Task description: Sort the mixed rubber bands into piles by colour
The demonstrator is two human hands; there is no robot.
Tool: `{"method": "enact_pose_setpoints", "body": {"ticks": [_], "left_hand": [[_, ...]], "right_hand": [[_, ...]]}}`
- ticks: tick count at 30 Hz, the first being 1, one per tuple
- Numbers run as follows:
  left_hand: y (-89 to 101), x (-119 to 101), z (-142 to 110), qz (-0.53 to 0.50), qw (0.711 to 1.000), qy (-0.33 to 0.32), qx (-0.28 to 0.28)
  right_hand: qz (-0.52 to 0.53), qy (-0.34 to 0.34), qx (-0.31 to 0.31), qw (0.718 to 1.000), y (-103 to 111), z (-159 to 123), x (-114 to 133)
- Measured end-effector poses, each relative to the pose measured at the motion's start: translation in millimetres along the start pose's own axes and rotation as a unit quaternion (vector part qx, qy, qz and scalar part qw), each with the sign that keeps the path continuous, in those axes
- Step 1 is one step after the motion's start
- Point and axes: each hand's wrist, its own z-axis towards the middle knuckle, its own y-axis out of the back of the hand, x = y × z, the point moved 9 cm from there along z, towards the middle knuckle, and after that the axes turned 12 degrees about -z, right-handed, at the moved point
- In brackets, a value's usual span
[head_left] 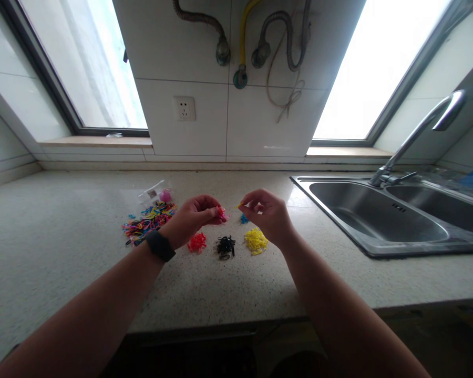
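Note:
My left hand [199, 212], with a dark watch [160, 245] on its wrist, pinches a small bunch of pinkish-red rubber bands [222, 213] between thumb and fingers. Across from it, my right hand [266, 212] holds a small yellow rubber band [240, 206] at its fingertips. Under and around the hands lie sorted piles of bands: a red pile [197, 242], a black pile [225, 247] and a yellow pile [256, 241]. A blue pile [244, 218] is partly covered by my right hand. Left of my left hand spreads a mixed-colour heap [150, 220].
A clear plastic bag [153, 192] and a pink round item [165, 195] lie behind the mixed heap. The counter [82, 220] holds a steel double sink [374, 210] with a faucet [418, 136] on the right. A tiled wall with a socket [185, 108] and hoses stands behind.

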Motion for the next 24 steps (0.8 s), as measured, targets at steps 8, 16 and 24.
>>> {"method": "enact_pose_setpoints", "body": {"ticks": [8,16,24], "left_hand": [[3.2,-3.8,-0.6,0.0,1.0,-0.004,-0.012],[5.0,-0.7,-0.3,0.001,1.0,0.005,-0.023],[6.7,0.7,-0.2,0.009,1.0,0.007,-0.023]], "right_hand": [[0.017,0.01,-0.026,0.999,11.6,-0.8,7.7],[0.031,0.022,-0.002,0.999,8.6,-3.9,11.2],[0.089,-0.012,0.015,0.996,6.4,-4.7,8.7]]}}
